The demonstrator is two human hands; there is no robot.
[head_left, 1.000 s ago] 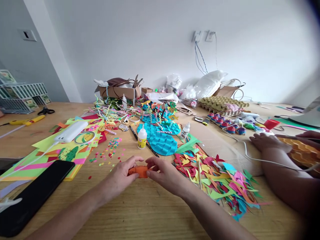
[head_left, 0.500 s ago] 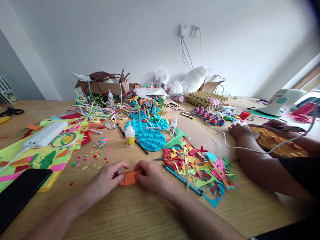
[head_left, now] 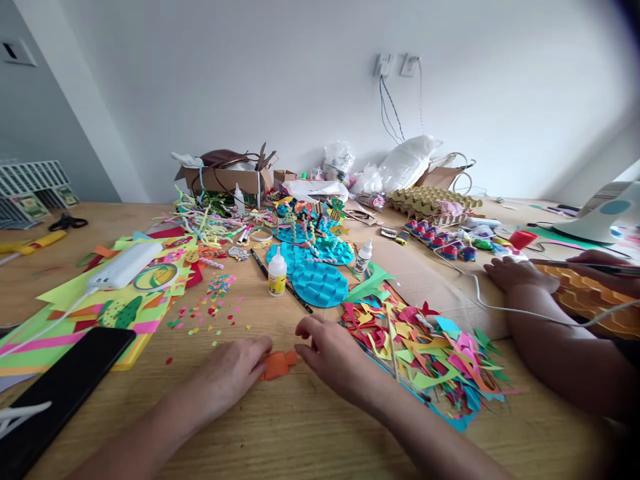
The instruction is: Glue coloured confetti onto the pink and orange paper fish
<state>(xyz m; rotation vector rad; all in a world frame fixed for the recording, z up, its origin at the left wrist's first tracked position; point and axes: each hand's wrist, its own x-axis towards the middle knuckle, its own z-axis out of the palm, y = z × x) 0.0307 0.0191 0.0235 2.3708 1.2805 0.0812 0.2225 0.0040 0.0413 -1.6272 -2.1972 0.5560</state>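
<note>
A small folded piece of orange paper (head_left: pixel 278 366) lies low over the wooden table in front of me. My left hand (head_left: pixel 239 365) is closed on its left end, fingertips and thumb pressed together there. At the paper's right end a narrow tab sticks out toward my right hand (head_left: pixel 327 350). That hand's thumb and bent fingers are parted beside the tab, with nothing visible between them. Just beyond stands a glue bottle (head_left: pixel 277 275) with a yellow label, beside round blue folded-paper pieces (head_left: pixel 320 283).
Colourful paper scraps (head_left: pixel 420 347) spread at the right, near a co-worker's hand (head_left: pixel 520 273) by an orange egg tray (head_left: pixel 575 293). On the left lie a black phone (head_left: pixel 70 373), a white power bank (head_left: pixel 125 265) on coloured sheets, and small confetti (head_left: pixel 220 287).
My right fingers have come away from the orange paper, whose right tab now shows. My left hand keeps hold. The view has turned slightly left.
</note>
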